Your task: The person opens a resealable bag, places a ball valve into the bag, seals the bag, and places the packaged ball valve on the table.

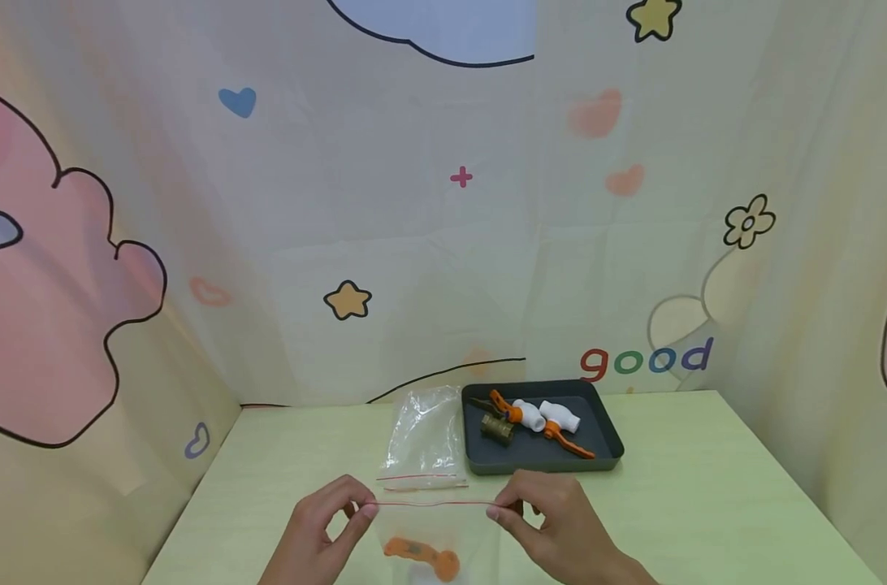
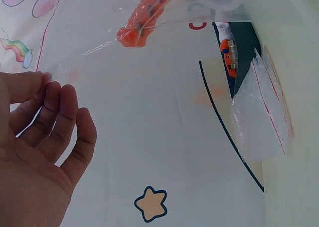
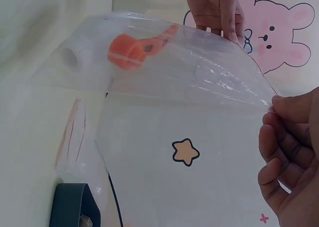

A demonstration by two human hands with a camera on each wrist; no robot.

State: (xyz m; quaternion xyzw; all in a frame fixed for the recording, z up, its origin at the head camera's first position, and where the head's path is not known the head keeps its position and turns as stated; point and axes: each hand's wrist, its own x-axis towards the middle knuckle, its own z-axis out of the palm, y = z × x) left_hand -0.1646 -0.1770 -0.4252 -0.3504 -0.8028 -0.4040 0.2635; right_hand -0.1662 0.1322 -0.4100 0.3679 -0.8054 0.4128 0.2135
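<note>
A clear zip-lock bag (image 1: 480,532) with a red seal line hangs between my two hands. My left hand (image 1: 325,524) pinches one end of its top edge between thumb and index finger, and my right hand (image 1: 553,520) pinches the other end. Inside the bag lies a white plastic valve with an orange handle (image 1: 417,550); its white body (image 3: 72,59) shows faintly in the right wrist view. In the left wrist view, the other fingers of my left hand (image 2: 50,127) are loosely bent. The bag's top edge is stretched nearly straight.
Beyond my hands lie clear zip-lock bags (image 1: 425,435) with red seal lines. Beside them stands a dark grey tray (image 1: 546,466) holding white valves (image 1: 559,416) with orange handles and a brass fitting (image 1: 497,429). A printed curtain (image 1: 414,244) rises behind the table.
</note>
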